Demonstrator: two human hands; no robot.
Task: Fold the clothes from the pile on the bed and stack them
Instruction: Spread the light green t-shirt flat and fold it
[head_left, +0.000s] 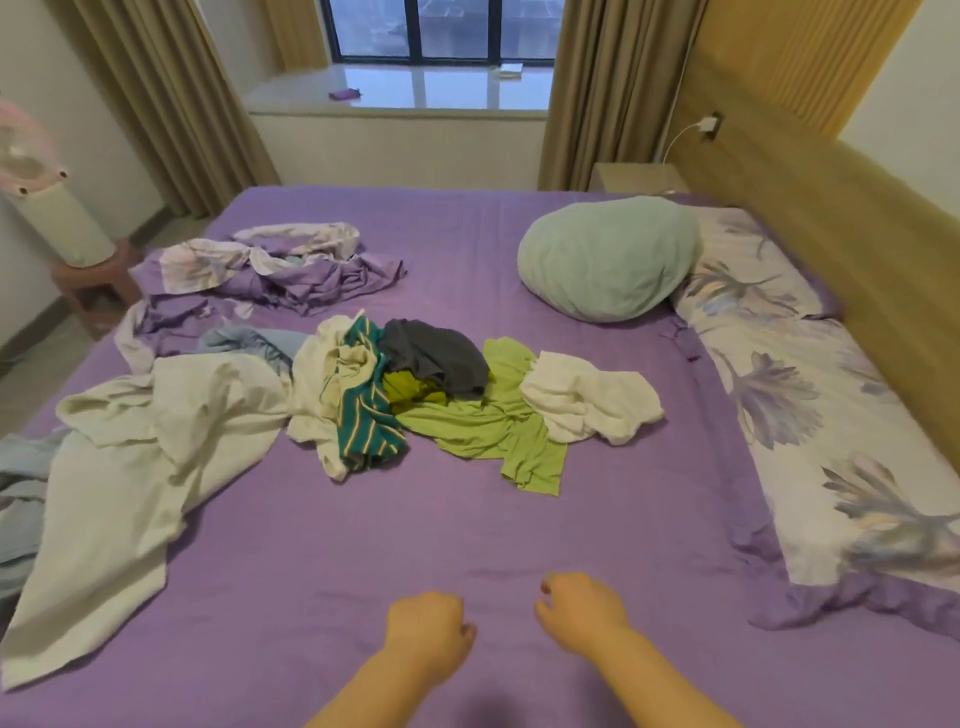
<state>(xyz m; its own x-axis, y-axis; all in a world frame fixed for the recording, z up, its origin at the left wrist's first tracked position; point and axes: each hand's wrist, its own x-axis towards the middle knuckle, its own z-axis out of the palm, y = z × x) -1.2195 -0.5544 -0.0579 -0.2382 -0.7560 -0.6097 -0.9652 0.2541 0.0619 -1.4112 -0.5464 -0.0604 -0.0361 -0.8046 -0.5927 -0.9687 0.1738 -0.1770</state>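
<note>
Both hands low at near edge of bed, over bare purple sheet, holding nothing. Left hand has fingers curled under into a loose fist, knuckles up, nothing inside it. Right hand just beside it, fingers loosely curled, thumb sticking out toward the left hand, empty too. Can't tell if either hand actually touches the sheet.

Clothes pile sits mid-bed, well apart from both hands, all unfolded. In it: cream garment on the left side, teal striped shirt draped over it, dark grey garment on top at the back, olive-yellow piece peeking out under the grey, lime green shirt spread flat toward the front, white garment bunched at the right end touching the green one.

Left of the pile a big off-white sheet sprawls toward the near-left corner, pale blue fabric at the left edge. Crumpled purple floral bedding at far left of bed. Mint green pillow far right, leaning on a floral pillow that runs along the wooden headboard. Window with tan curtains behind bed, charger plugged into the wall panel, nightstand below it
</note>
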